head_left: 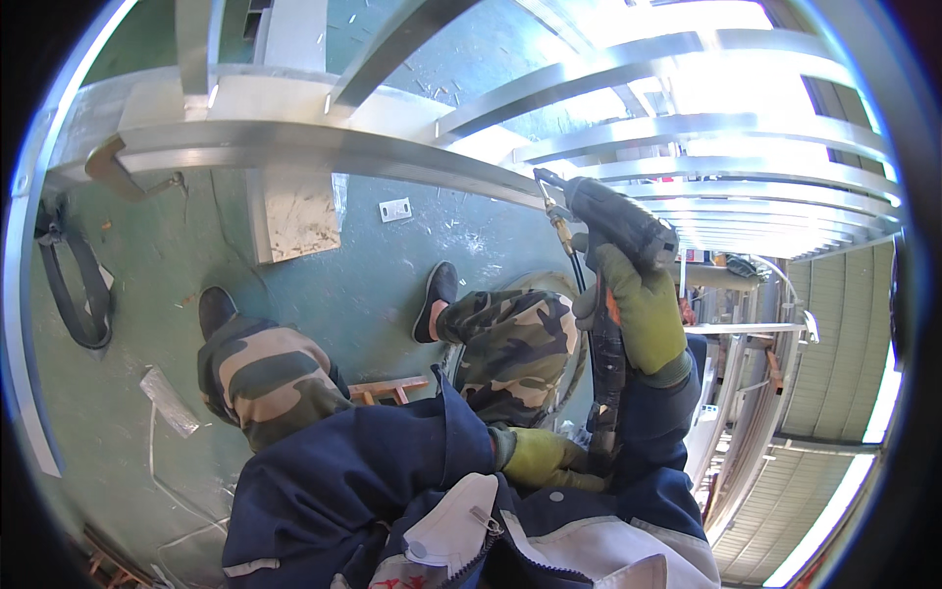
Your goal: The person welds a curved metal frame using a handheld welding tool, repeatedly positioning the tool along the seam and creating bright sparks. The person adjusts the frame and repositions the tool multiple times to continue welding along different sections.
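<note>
Right glove (648,309) wrapped round the black power tool (607,363), nose right by the metal rail (392,157); contact, can't tell. Left glove (545,457) at the tool's lower end, fingers bent, grip partly hidden, can't call it. Red marks on the jacket (324,471), too cropped to read.
</note>
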`<control>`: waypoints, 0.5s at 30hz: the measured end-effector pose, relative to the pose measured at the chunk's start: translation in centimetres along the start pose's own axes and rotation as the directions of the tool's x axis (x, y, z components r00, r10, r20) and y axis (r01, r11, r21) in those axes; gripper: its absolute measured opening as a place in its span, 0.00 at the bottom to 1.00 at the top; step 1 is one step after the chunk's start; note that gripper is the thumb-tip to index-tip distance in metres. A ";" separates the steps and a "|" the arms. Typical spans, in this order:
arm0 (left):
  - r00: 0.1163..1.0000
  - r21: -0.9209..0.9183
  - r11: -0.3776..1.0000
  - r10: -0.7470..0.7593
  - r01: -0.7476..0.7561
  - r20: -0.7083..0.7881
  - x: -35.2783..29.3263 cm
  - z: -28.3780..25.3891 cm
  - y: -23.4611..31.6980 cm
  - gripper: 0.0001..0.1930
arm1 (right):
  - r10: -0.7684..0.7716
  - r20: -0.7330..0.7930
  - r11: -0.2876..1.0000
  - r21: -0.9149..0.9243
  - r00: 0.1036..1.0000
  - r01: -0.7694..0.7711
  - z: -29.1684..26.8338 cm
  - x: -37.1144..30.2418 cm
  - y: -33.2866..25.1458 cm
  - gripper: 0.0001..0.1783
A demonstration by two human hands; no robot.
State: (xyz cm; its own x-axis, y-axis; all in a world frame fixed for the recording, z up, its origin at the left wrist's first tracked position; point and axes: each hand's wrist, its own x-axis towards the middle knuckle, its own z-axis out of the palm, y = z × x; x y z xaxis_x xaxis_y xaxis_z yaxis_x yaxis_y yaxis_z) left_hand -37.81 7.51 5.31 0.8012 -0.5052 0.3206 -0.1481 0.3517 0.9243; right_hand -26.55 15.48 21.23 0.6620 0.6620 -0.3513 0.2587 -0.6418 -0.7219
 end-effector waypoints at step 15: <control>0.979 0.082 0.978 -0.197 0.192 0.057 1.6 -2.1 -4.8 0.28 | 0.221 0.222 0.905 0.316 0.950 -0.284 -3.6 2.4 14.7 0.21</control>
State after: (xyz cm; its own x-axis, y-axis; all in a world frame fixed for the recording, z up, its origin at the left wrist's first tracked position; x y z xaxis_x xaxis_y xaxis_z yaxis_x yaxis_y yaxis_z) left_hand -34.63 6.70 0.96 0.7803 -0.6087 0.1439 -0.0388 0.1825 0.9824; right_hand -18.68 6.26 11.92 0.5299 0.5729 -0.6253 -0.1764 -0.6468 -0.7420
